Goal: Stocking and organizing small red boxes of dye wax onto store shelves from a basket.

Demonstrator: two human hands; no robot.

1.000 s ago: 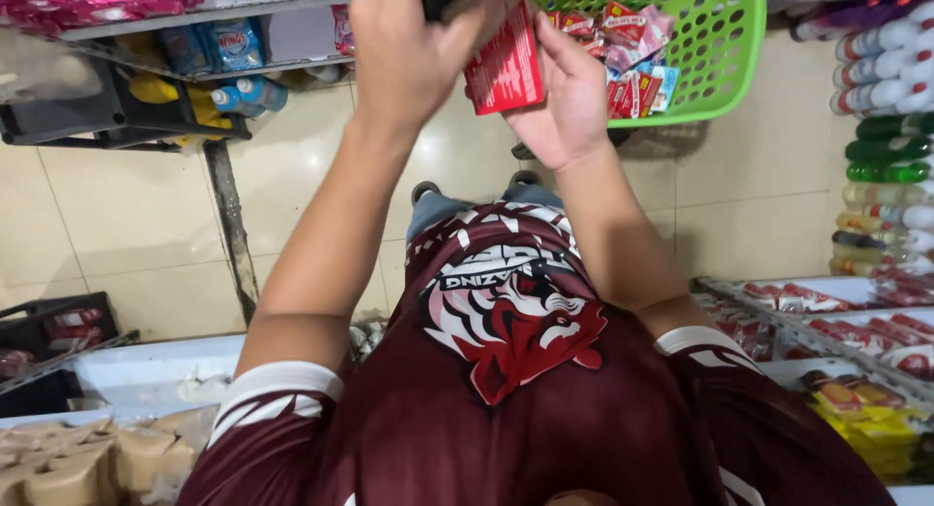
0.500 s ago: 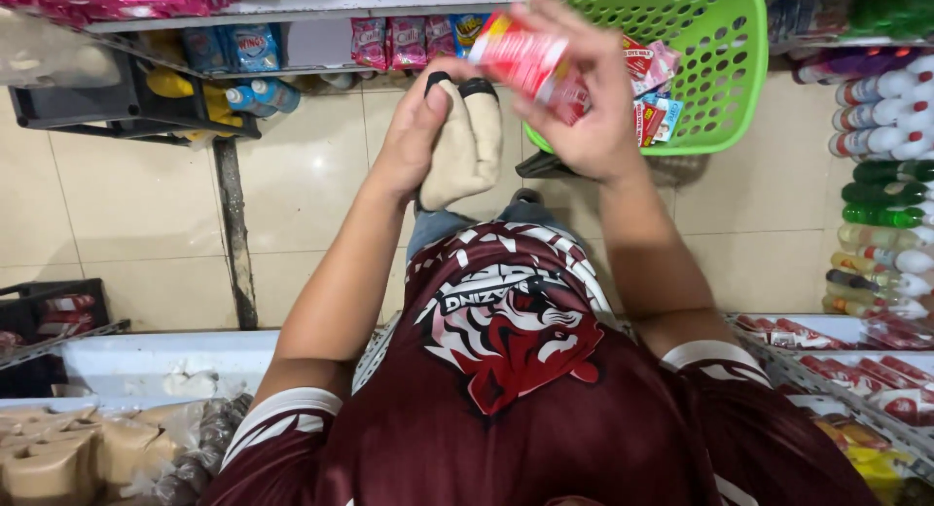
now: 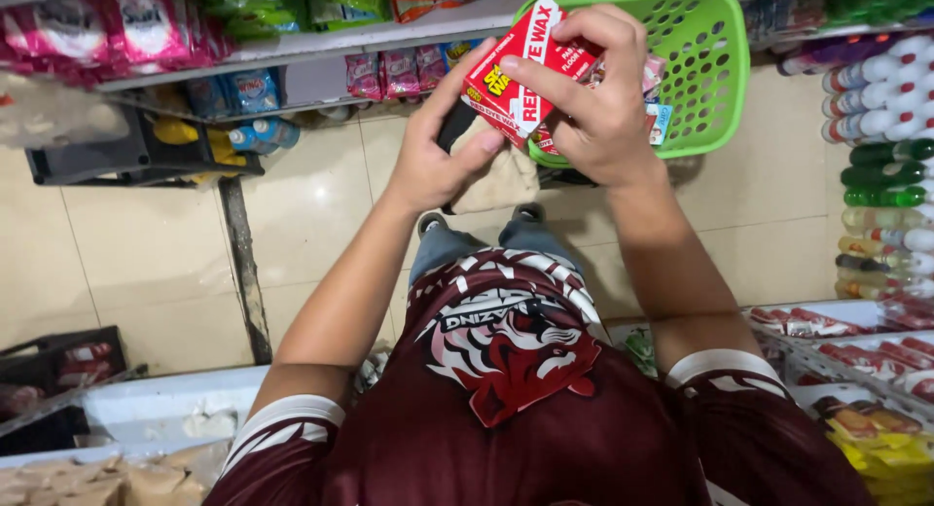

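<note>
I've got a flat red box [image 3: 520, 73] w/ white and yellow label in both hands. More small packets [image 3: 654, 97] in the green basket [image 3: 720, 68] behind it. Pink and blue sachets [image 3: 389, 73] on shelf, top left.

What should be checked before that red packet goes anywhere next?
1. Right hand grips the red packet: ok, fingers wrap its upper edge.
2. Left hand supports it: ok, thumb touches the packet's lower edge.
3. Green basket within reach: ok, directly behind the packet.
4. Room left in the basket: cannot tell, hands hide most of it.
5. Tiled floor below free of obstacles: cannot tell, the maroon shirt blocks the view.
</note>
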